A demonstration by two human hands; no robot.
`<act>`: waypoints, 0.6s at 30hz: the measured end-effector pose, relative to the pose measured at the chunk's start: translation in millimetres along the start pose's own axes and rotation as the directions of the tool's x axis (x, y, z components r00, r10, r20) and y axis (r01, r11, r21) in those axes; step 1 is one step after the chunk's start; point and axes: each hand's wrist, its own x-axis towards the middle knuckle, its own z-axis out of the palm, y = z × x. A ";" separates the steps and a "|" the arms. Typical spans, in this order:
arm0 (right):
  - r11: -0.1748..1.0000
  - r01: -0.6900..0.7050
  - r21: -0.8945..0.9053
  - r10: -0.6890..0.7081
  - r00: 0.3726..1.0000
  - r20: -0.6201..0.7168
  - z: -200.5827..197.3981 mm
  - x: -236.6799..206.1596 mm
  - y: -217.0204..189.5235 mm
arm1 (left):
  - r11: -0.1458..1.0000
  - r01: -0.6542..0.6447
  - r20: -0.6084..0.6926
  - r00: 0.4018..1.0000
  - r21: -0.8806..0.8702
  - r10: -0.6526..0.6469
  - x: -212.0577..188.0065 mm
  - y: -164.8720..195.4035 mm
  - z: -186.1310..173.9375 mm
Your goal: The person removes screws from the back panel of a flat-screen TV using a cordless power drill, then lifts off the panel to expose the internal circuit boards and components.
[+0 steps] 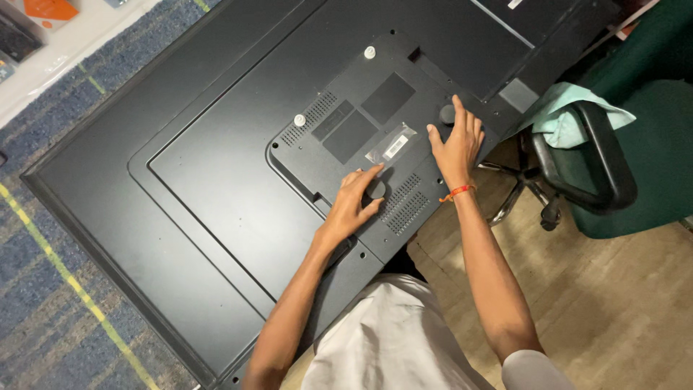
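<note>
Black plastic covers the back of a large flat-screen television point(216, 188) lying face down across a table; it looks heavy, stiff and fragile, best held by its edges. Left hand point(351, 204) pinches a round black knob point(375, 190) between thumb and fingers. Right hand point(456, 141), wrist bent, curls loosely over a second knob point(447, 113).
</note>
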 end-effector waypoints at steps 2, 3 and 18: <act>1.000 -0.003 -0.012 0.003 1.000 0.005 -0.4 0.5 -0.5 | 0.999 -0.007 0.055 0.998 -0.038 0.009 3.0 -1.1 -5.3; 1.000 -0.002 -0.015 0.002 1.000 0.000 -0.3 1.2 -0.2 | 0.998 -0.051 0.043 0.998 -0.021 0.052 4.1 -0.3 -6.4; 0.999 -0.018 0.044 0.022 0.997 -0.077 -8.1 21.7 -7.7 | 0.976 0.012 -0.067 0.998 0.218 0.003 -4.8 17.1 8.6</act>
